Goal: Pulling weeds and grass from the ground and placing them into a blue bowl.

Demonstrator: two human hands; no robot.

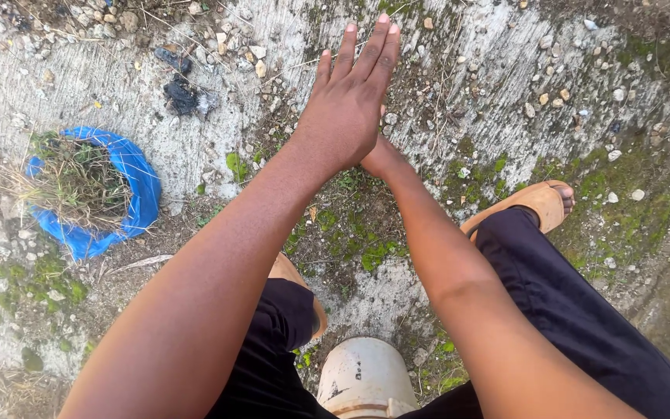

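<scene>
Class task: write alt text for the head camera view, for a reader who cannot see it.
Seen from above, a person's left hand lies flat over the right hand, arms stretched out above cracked, mossy concrete ground. A blue bag of dry weeds sits at left; a white bucket stands between sandalled feet.

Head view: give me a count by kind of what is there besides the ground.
Hands: 2, left hand laid over the mostly hidden right hand
Blue bag of grass: 1
Tan sandals: 2
White bucket: 1
Total: 6

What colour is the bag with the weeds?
Bright blue bag, seen in the head view.
</scene>
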